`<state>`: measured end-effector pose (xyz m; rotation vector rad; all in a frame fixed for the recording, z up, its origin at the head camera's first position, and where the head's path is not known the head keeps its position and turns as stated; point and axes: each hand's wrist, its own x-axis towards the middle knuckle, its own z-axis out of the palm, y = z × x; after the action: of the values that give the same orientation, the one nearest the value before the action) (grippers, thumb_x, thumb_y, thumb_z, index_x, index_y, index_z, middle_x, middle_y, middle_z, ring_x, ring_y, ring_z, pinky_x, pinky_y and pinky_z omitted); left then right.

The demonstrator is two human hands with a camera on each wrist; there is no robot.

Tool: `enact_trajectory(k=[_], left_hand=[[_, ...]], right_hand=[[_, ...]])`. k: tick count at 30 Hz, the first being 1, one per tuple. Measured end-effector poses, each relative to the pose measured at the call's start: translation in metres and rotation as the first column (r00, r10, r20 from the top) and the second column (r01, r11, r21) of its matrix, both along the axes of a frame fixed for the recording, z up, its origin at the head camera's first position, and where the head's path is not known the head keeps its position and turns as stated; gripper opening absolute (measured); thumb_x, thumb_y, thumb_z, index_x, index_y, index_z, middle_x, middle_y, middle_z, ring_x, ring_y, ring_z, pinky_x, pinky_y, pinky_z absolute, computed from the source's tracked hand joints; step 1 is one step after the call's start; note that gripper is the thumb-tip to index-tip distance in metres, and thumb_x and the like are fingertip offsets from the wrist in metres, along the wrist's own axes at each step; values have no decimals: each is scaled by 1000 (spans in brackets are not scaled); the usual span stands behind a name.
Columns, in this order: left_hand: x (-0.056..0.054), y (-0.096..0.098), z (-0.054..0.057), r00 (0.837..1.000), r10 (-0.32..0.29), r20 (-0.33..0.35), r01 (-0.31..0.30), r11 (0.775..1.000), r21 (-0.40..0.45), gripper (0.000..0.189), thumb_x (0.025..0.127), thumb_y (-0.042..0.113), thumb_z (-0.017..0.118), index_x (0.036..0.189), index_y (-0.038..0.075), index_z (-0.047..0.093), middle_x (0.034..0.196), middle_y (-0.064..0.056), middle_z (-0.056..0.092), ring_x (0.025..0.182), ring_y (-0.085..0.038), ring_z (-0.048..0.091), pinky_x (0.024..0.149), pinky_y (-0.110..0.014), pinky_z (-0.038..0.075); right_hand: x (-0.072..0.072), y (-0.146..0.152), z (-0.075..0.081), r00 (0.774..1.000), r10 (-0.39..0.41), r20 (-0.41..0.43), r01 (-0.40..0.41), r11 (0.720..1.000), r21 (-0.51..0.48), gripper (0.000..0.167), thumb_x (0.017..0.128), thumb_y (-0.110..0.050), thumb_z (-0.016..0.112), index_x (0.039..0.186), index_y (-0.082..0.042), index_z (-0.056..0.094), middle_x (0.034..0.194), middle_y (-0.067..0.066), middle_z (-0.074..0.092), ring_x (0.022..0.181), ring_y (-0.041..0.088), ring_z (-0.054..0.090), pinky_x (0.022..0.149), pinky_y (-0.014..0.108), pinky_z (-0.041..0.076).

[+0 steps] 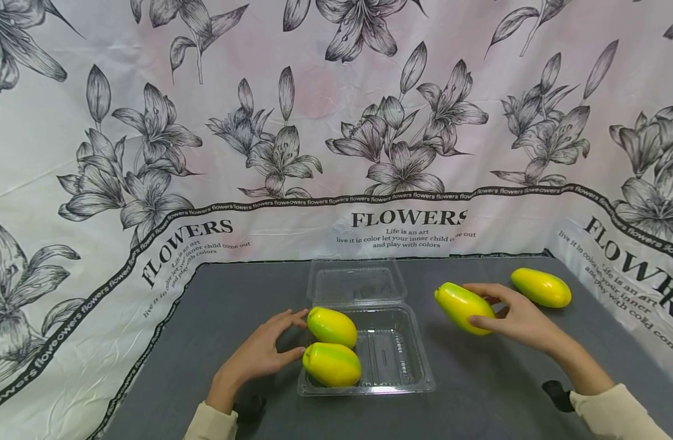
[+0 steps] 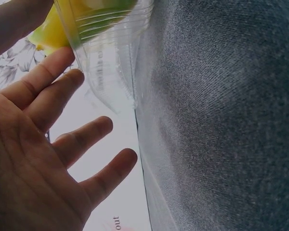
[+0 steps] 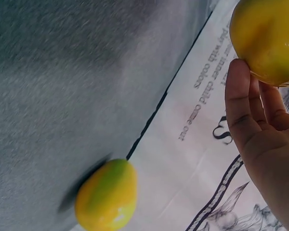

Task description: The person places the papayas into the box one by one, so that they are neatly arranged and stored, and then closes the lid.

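Grey tabletop [image 1: 243, 293]; yellow-green fruit [image 1: 460, 305] between thumb [image 1: 482, 322] and fingers [image 1: 486, 289] of right hand [image 1: 515, 315].

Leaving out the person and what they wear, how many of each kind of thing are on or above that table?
Open, clear plastic hinged container: 1
Glossy yellow-green oval fruits: 4 (2 in the container, 1 in the right hand, 1 on the dark grey table)
Total: 5

a flower-printed cloth [image 1: 314, 153] hangs behind a grey tabletop [image 1: 248, 287].
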<state>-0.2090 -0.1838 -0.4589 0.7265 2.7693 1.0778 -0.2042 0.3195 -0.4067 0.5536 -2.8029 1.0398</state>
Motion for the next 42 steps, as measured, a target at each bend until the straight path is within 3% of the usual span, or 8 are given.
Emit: enact_trajectory(k=[19, 34, 42], left_hand=[[0, 1, -2, 1000, 12, 4, -12, 1000, -14, 41, 92, 37, 75, 128, 23, 63, 160, 10, 44, 154, -34, 31, 116, -74, 26], [0, 1, 0, 1000, 7, 11, -6, 1000, -7, 40, 92, 36, 75, 128, 23, 63, 161, 10, 42, 155, -34, 29, 116, -78, 20], [0, 2, 0, 1000, 4, 14, -3, 1000, -5, 41, 92, 37, 75, 130, 23, 63, 161, 10, 43, 155, -34, 29, 115, -78, 19]], right_hand=[[2, -43, -1, 993, 115, -1, -115, 990, -80, 57, 90, -24, 79, 142, -14, 58, 127, 5, 64, 101, 2, 54, 75, 27, 55], [3, -66, 1, 988, 156, 20, -151, 976, -156, 58, 90, -23, 78, 143, -15, 57, 128, 5, 64, 105, 10, 57, 79, 26, 56], [-2, -79, 2, 985, 168, 30, -161, 973, -163, 60, 92, -27, 77, 146, -16, 55, 133, 2, 64, 111, 18, 59, 89, 29, 55]])
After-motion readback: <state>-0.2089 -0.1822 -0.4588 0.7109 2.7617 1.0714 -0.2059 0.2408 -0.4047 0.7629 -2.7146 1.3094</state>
